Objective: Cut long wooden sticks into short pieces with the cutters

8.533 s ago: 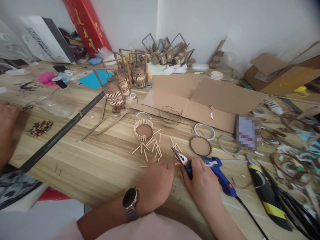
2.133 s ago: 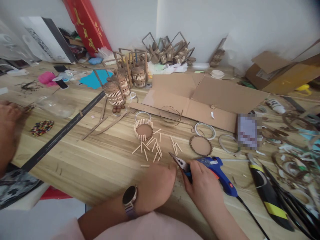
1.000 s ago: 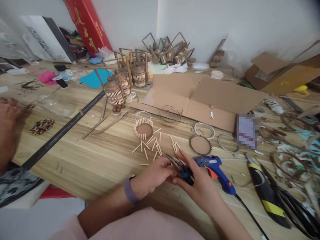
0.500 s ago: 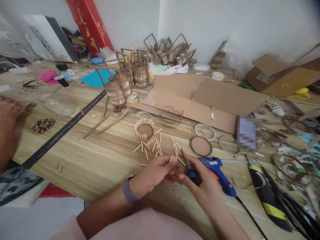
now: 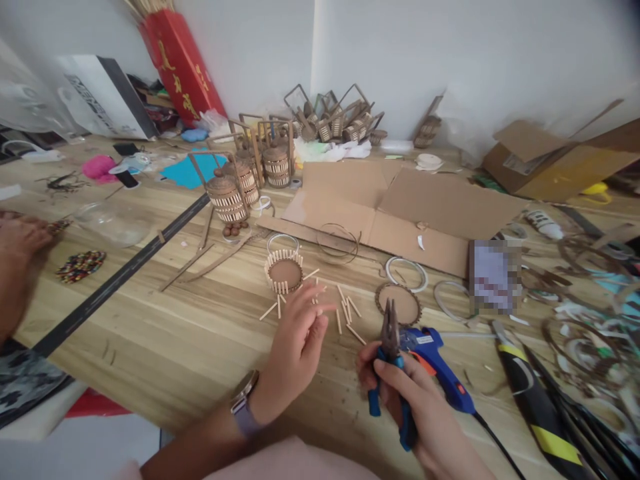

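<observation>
Several gold characters (image 5: pixel 167 49) mark the red box (image 5: pixel 200 93); right hand (image 5: pixel 425 410) holds pliers (image 5: pixel 390 328).

Blue-handled pliers (image 5: pixel 389 360), blue glue gun (image 5: pixel 440 367), pale sticks (image 5: pixel 345 313)

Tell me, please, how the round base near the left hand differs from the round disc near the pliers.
The base has short pale sticks standing around its rim; the disc has none, only a notched edge. The base lies just beyond the left hand; the disc lies beyond the pliers that the right hand grips. Both are round, brown and flat on the table.
</observation>
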Available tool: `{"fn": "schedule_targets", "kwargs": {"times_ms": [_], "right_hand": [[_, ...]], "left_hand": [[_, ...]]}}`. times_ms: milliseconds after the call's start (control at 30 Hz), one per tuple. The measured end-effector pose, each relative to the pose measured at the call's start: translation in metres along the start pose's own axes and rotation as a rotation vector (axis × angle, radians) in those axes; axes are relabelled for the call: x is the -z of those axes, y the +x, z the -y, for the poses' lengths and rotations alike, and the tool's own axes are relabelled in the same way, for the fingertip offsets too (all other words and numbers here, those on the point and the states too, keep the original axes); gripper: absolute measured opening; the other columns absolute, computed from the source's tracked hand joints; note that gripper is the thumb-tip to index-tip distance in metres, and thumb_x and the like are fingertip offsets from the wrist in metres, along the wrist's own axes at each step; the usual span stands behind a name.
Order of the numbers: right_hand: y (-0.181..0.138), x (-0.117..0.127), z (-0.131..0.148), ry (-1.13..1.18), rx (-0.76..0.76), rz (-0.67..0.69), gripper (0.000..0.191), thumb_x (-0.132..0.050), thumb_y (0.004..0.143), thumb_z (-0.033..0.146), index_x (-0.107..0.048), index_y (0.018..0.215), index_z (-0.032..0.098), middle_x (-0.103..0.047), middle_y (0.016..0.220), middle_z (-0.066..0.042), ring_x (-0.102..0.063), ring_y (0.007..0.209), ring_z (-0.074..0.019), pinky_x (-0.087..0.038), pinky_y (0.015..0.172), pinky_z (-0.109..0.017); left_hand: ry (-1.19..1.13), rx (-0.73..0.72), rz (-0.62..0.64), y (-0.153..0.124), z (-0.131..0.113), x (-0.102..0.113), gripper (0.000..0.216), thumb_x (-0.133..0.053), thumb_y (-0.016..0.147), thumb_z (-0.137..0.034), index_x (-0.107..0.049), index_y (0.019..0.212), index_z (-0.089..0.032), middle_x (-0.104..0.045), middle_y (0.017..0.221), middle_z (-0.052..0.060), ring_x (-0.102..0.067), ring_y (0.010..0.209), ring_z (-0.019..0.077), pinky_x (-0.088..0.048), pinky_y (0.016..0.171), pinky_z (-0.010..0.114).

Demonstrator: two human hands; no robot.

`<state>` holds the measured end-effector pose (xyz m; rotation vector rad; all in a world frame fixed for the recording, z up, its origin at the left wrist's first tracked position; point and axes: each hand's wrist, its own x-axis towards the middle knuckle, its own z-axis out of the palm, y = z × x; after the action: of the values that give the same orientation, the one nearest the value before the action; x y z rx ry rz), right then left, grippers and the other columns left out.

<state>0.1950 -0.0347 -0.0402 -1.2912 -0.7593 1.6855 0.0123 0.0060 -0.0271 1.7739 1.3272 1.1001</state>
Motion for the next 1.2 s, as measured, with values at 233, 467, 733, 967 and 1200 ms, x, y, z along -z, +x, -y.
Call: {"fn": "schedule_targets", "kwargs": {"times_ms": [233, 467, 733, 967, 1200], "right_hand": [[0.002, -0.005, -0.013, 0.162, -0.092, 0.262, 0.023, -0.075, 0.071, 0.038, -0.069, 0.078, 0.017, -0.069, 0.080, -0.006, -0.063, 0.071, -0.0177, -0.050, 0.070, -0.030], [0.002, -0.013, -0.019, 0.277, -0.093, 0.379, 0.022, -0.071, 0.070, 0.035, -0.069, 0.085, 0.019, -0.070, 0.082, -0.007, -0.068, 0.081, -0.0239, -0.052, 0.078, -0.039], [-0.005, -0.011, -0.014, 0.240, -0.085, 0.393, 0.040, -0.070, 0.068, 0.040, -0.067, 0.105, 0.025, -0.069, 0.090, -0.006, -0.066, 0.089, -0.0258, -0.051, 0.079, -0.039], [0.003, 0.003, -0.021, -0.340, 0.126, 0.220, 0.040, -0.064, 0.079, 0.050, -0.066, 0.105, 0.019, -0.063, 0.078, -0.003, -0.058, 0.065, -0.0165, -0.049, 0.060, -0.029], [-0.003, 0.015, -0.020, -1.311, 0.567, 0.100, 0.048, -0.060, 0.076, 0.015, -0.061, 0.123, 0.021, -0.070, 0.110, -0.009, -0.065, 0.102, -0.0254, -0.054, 0.089, -0.036]], "left_hand": [[-0.702, 0.375, 0.546, -0.008, -0.002, -0.013, 0.060, -0.046, 0.085, -0.070, -0.070, 0.093, -0.015, -0.048, 0.063, -0.001, -0.056, 0.057, 0.0122, -0.050, 0.058, 0.026], [-0.797, 0.500, 0.542, -0.013, 0.004, -0.022, 0.062, -0.054, 0.081, -0.070, -0.072, 0.096, -0.013, -0.040, 0.051, -0.006, -0.040, 0.041, 0.0066, -0.036, 0.042, 0.019], [-0.760, 0.566, 0.409, -0.015, 0.006, -0.021, 0.057, -0.056, 0.080, -0.070, -0.072, 0.096, -0.017, -0.065, 0.075, 0.004, -0.045, 0.052, 0.0081, -0.037, 0.050, 0.021], [-0.708, 0.395, 0.210, -0.013, 0.008, -0.022, 0.042, -0.051, 0.089, -0.058, -0.064, 0.081, -0.018, -0.068, 0.103, 0.007, -0.060, 0.096, 0.0183, -0.045, 0.094, 0.033], [-0.545, 0.248, -0.360, -0.011, 0.015, -0.014, 0.042, -0.044, 0.094, -0.054, -0.050, 0.070, -0.020, -0.063, 0.102, 0.007, -0.055, 0.098, 0.0194, -0.044, 0.089, 0.029]]}}
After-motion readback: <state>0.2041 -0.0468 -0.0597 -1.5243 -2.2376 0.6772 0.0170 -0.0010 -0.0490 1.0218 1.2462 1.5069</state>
